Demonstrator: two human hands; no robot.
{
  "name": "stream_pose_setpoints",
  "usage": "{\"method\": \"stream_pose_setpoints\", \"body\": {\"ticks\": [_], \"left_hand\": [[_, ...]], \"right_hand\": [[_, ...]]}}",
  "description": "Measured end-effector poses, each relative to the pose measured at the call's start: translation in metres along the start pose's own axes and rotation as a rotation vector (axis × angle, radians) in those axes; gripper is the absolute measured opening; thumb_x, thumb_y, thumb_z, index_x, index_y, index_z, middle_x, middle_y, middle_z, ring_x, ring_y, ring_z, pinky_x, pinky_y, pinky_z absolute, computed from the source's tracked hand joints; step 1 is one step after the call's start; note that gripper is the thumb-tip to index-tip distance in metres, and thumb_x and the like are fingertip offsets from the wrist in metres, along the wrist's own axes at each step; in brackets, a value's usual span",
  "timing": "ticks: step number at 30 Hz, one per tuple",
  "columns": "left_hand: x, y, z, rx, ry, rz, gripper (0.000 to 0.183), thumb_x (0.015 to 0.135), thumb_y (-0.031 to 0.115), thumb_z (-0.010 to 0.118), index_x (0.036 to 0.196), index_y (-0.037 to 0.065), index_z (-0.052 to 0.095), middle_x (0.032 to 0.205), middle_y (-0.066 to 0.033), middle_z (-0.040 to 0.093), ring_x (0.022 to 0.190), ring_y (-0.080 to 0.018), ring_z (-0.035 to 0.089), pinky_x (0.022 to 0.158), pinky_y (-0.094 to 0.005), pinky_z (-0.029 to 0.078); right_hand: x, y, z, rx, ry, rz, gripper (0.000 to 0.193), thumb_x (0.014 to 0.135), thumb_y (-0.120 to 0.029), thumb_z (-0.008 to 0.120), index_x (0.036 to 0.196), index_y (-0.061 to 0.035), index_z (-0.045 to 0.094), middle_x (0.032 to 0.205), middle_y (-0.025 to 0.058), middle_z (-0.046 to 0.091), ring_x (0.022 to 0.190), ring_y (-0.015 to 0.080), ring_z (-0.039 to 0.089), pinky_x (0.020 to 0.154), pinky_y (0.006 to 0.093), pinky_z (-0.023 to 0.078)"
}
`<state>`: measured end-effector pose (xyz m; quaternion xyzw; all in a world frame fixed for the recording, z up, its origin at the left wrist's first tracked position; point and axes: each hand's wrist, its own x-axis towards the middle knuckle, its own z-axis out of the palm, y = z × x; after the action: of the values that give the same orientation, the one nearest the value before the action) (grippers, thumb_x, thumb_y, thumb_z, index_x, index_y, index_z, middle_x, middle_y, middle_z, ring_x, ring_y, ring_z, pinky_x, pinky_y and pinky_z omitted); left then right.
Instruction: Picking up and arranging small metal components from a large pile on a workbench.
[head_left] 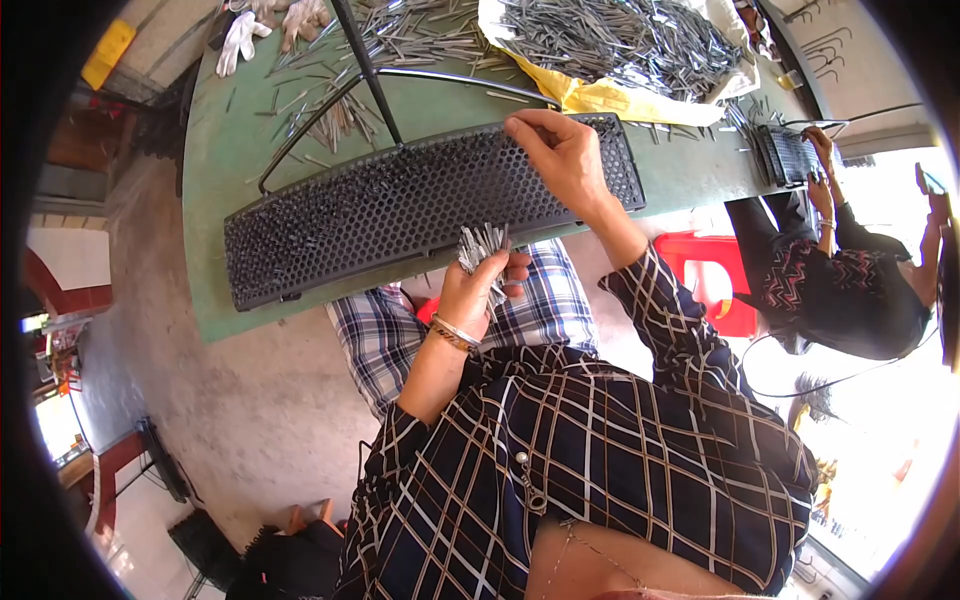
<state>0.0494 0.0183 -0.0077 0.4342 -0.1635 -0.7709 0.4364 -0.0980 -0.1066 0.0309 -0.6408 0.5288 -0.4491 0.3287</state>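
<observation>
My left hand [467, 298] is closed round a bundle of thin grey metal strips [483, 242] at the near edge of a long black perforated tray [470, 205]. The strips' ends stick up out of the fist. Over the right part of the tray is my right hand [570, 160], its thumb and forefinger brought together in a pinch. Whatever lies between those fingertips is too small to make out. Short dark pieces [300, 225] stand in many of the tray's round holes, mostly on the left side and along the far edge. Holes near the middle and right show bare.
The tray rests on a green table [215, 190]. Behind it lie a yellow-edged sack [620, 100] heaped with strips, loose strips, and white gloves [241, 42]. A black metal frame [372, 75] rises behind the tray. Another person [850, 290] works at the right by a red stool [705, 280].
</observation>
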Motion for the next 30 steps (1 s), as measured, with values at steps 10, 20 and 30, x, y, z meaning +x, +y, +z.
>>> {"method": "stream_pose_setpoints", "body": {"ticks": [10, 20, 30], "left_hand": [[0.000, 0.000, -0.003, -0.108, -0.033, -0.055, 0.018, 0.088, 0.009, 0.055, 0.104, 0.001, 0.057, 0.098, -0.0146, 0.064, 0.087, -0.0226, 0.065, 0.068, -0.0313, 0.056], [-0.002, 0.001, -0.002, -0.154, 0.005, -0.101, 0.018, 0.086, 0.008, 0.058, 0.103, 0.002, 0.057, 0.092, -0.0081, 0.062, 0.089, -0.0233, 0.064, 0.070, -0.0342, 0.056], [-0.003, 0.003, 0.000, -0.154, 0.042, -0.022, 0.017, 0.085, 0.011, 0.062, 0.101, 0.005, 0.059, 0.092, -0.0054, 0.062, 0.090, -0.0211, 0.064, 0.069, -0.0309, 0.055]], "right_hand": [[0.003, 0.012, 0.015, -0.071, 0.075, -0.143, 0.017, 0.081, -0.013, 0.067, 0.092, -0.0005, 0.067, 0.071, 0.0083, 0.064, 0.056, 0.0096, 0.055, 0.052, 0.0235, 0.044], [-0.001, 0.017, 0.019, -0.165, -0.027, -0.351, 0.014, 0.079, -0.011, 0.066, 0.090, -0.0013, 0.066, 0.082, 0.0117, 0.064, 0.067, 0.0299, 0.062, 0.059, 0.0329, 0.051], [-0.013, -0.003, 0.008, -0.213, -0.116, -0.248, 0.018, 0.077, -0.016, 0.070, 0.090, -0.0030, 0.068, 0.082, 0.0084, 0.063, 0.065, 0.0186, 0.060, 0.058, 0.0291, 0.048]]}}
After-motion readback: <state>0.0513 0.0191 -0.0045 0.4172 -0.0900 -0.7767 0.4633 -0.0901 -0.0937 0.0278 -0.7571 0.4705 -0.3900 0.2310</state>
